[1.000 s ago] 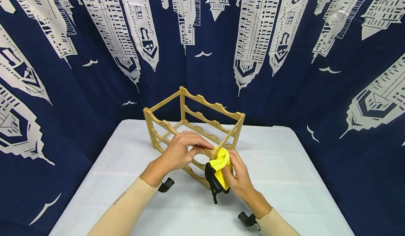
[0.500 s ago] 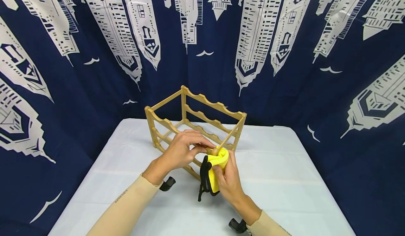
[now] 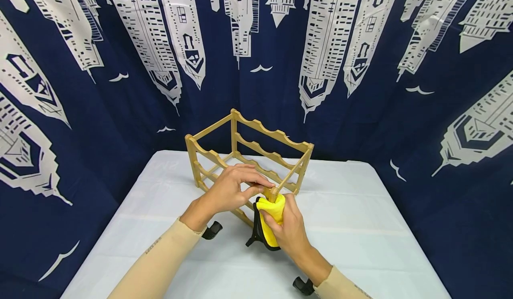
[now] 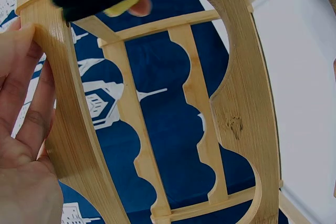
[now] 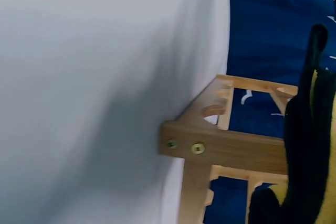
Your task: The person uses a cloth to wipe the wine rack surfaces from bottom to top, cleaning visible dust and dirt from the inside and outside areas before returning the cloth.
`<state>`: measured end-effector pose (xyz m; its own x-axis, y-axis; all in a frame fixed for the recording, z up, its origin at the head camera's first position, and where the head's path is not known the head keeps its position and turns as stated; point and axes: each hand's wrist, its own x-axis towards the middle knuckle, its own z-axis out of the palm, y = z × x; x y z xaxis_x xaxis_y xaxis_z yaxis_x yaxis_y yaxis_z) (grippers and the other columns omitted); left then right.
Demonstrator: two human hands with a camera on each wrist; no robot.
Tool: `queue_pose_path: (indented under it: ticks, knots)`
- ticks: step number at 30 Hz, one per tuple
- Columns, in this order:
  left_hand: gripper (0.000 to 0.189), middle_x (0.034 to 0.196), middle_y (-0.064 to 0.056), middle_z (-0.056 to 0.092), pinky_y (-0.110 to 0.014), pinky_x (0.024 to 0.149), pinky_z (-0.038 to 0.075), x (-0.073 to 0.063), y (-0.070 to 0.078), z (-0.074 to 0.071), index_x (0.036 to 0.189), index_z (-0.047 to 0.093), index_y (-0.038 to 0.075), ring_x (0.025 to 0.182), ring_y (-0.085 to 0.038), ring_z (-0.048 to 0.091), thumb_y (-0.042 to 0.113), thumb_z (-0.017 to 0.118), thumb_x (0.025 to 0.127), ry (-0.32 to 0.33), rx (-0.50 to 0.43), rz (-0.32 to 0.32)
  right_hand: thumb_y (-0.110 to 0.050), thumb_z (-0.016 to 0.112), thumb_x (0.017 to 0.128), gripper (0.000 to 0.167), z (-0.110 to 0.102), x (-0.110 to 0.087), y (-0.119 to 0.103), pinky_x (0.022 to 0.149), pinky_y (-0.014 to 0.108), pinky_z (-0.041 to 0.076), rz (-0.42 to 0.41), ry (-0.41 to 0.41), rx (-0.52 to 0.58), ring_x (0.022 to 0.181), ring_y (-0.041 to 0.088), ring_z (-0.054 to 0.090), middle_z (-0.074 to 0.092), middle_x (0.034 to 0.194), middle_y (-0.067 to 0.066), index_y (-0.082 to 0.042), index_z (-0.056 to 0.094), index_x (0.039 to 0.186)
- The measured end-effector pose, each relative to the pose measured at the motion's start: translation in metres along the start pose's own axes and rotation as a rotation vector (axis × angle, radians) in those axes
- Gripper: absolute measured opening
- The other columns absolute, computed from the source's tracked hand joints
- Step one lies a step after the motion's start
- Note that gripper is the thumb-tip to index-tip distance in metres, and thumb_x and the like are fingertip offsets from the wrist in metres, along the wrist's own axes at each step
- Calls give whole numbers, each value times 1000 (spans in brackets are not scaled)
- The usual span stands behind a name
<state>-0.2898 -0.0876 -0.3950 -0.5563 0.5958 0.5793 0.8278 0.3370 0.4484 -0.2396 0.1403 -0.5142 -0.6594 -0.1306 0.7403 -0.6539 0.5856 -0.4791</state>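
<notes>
A wooden wine rack [image 3: 276, 135] with scalloped rails stands on the table. My left hand [image 3: 229, 190] holds its top front rail near the closest corner; in the left wrist view, the thumb and fingers of that hand [image 4: 23, 145] lie on either side of the rail. My right hand [image 3: 293, 233] grips a yellow cleaning cloth [image 3: 270, 207] with black edging, wrapped about the corner post just below its top. The cloth's black edge hangs loose to the left. In the right wrist view, the cloth [image 5: 310, 150] covers part of the rack, whose bare end [image 5: 236, 153] shows two screws.
A white cover lies over the table [image 3: 352, 214]. Behind and on both sides hangs a dark blue curtain [image 3: 272, 90] with white buildings printed on it. Black wrist mounts [image 3: 212, 230] stick out beneath both forearms.
My right hand has shifted left and slightly down with the cloth, turning it around the corner post. The post's top now shows more. My left hand stays on the rail.
</notes>
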Motion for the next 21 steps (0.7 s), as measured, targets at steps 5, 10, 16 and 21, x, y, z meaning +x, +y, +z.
queue_pose_path:
  ticks: [5,10,16,21]
  knots:
    - [22,115,6,91,-55,133,55,0,0,0,124,92,22,112,-14,85,11,86,106,-3,-3,1,-22,93,103,47,-3,-14,3,74,29,67,49,-167,-81,87,13,65,61,117,11,-1,65,133]
    - [22,114,8,91,-53,134,54,0,0,-2,125,92,23,109,-12,84,12,86,106,-5,-15,-10,-23,92,103,48,-2,-24,0,73,31,63,128,-304,-168,86,12,60,60,112,9,-4,64,136]
    - [23,113,10,90,-52,134,54,1,-1,-1,124,92,24,109,-10,83,11,86,106,-2,-33,-19,-34,91,104,47,0,-32,-2,74,39,63,251,-450,-259,87,16,62,62,109,12,-2,67,127]
    - [23,114,10,90,-57,133,55,0,0,1,124,92,25,113,-12,83,12,86,106,-5,-43,-23,-44,93,101,62,2,-38,-1,70,46,62,351,-571,-369,83,21,60,60,105,12,5,64,127]
